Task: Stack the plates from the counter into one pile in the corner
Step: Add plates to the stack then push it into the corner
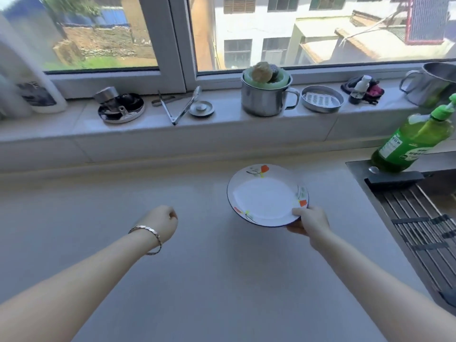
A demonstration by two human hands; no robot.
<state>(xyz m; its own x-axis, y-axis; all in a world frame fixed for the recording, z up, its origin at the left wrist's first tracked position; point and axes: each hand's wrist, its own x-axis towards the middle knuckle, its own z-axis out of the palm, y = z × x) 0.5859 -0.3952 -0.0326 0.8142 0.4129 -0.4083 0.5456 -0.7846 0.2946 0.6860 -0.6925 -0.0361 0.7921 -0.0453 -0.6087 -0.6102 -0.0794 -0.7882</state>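
Note:
A white plate [265,197] with orange flowers and a dark blue rim hangs tilted just above the pale counter [123,243], right of centre. My right hand [309,222] grips its near right edge, thumb on top and fingers beneath. My left hand [161,222], with a metal bracelet on the wrist, hovers over the counter to the left of the plate with its fingers curled shut and nothing in it. No other plate is in view.
On the window sill stand a metal pot [267,98] with scrubbers, tongs [181,107], a round lid [121,107], a small metal dish [322,98] and a white jug [32,80]. A green soap bottle [414,139] and the sink's drain rack [424,230] are at the right.

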